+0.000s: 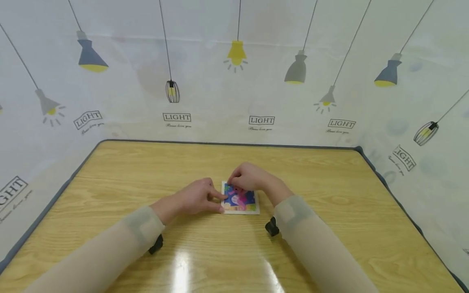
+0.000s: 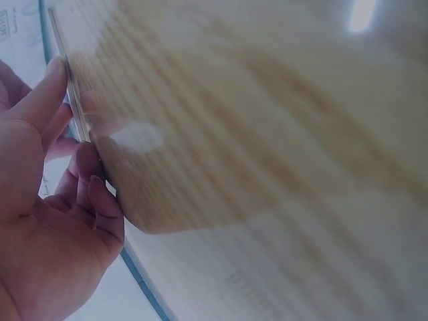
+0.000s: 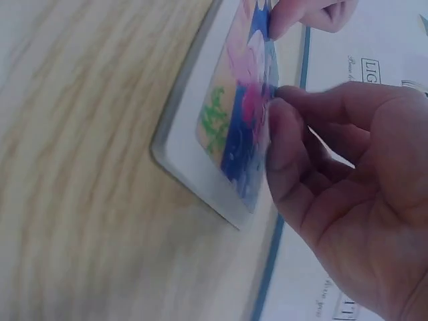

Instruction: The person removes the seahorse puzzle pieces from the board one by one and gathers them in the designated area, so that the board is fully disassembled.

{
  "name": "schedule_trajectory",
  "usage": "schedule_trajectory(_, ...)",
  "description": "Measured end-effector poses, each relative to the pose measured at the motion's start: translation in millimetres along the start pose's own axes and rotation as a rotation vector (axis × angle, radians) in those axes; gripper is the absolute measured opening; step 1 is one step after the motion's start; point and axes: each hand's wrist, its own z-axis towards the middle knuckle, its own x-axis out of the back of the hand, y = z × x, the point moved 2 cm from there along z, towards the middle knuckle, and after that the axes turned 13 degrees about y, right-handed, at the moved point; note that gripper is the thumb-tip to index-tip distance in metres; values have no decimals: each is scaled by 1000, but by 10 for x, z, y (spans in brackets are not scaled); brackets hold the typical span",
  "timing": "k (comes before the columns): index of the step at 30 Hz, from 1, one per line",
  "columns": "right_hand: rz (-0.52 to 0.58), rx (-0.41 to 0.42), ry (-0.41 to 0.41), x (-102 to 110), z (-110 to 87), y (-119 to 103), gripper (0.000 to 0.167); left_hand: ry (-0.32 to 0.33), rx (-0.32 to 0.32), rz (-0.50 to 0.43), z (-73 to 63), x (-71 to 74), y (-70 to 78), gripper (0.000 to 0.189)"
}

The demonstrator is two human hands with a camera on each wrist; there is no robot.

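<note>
A small square picture board (image 1: 257, 208) lies flat on the wooden table, with a white border around a blue scene showing a pink figure. My left hand (image 1: 198, 196) holds it from the left, thumb at the lower left corner and a fingertip on the picture's left side. The left wrist view shows this hand (image 2: 57, 194) along the board's thin edge. From above, my right hand (image 1: 250, 177) pinches at the picture's upper left part with curled fingers. In the right wrist view, the right hand's (image 3: 354, 160) thumb and forefinger meet at the picture surface; the spot between them is hidden.
The wooden table (image 1: 139, 167) has a dark edge along its back and sides. Behind it hangs a pale cloth (image 1: 216, 93) printed with lamps and the word LIGHT. Small black devices sit beneath both wrists, under the light sleeves (image 1: 322, 240).
</note>
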Motion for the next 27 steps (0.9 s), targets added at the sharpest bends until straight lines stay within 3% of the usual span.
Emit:
schedule_trajectory(7, 63, -35, 39, -54, 50, 185, 28, -19, 13, -3, 13, -35, 8, 42)
schedule_trajectory(13, 128, -36, -7, -31, 53, 215, 20, -10, 15, 6, 25, -10, -9, 41)
schedule_trajectory(27, 99, -29, -45, -37, 48, 195, 24, -9, 13, 14, 10, 26, 22, 42)
